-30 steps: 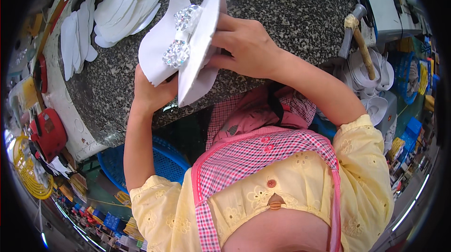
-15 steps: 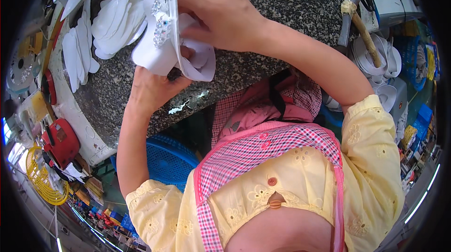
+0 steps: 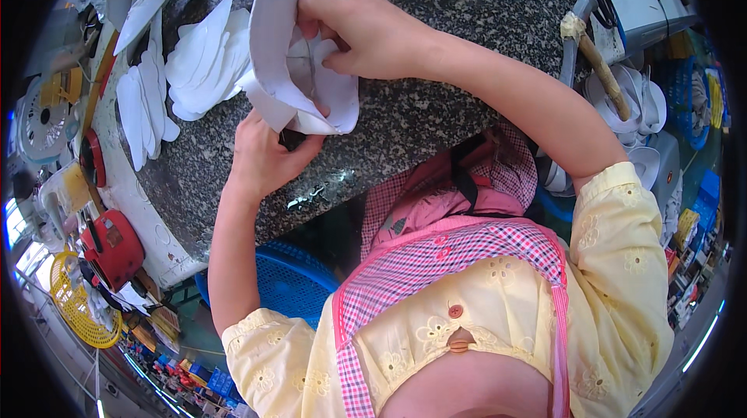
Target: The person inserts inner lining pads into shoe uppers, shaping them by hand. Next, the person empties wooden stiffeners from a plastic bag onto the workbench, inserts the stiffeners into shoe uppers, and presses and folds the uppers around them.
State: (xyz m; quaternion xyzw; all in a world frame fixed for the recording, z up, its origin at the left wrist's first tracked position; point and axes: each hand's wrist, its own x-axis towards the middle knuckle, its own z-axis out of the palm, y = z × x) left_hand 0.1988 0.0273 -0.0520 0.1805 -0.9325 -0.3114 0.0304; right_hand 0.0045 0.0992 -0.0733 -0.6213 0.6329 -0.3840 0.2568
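A white shoe upper (image 3: 268,44) is held up between my hands over the speckled stone worktop (image 3: 436,118), its hollow inside turned toward me. My left hand (image 3: 268,153) grips its lower end, thumb and fingers closed around the edge. From the right, my right hand (image 3: 381,36) reaches into the opening, fingers curled and pinching the lining by the inner wall. Part of the right fingertips is hidden inside the upper. Just left of it lie a fanned pile of white cut pieces (image 3: 206,60) and a second pile of narrower white pieces (image 3: 142,110).
A hammer (image 3: 580,13) and a wooden stick (image 3: 605,72) rest at the right edge, beside white rolled strips (image 3: 622,95). Below the worktop's front edge sits a blue basket (image 3: 284,282). At left are a red box (image 3: 117,243) and a yellow basket (image 3: 74,301).
The upper has turned: its sparkling stone ornament was in sight before and is now hidden, while the inside faces me. Both hands still hold it.
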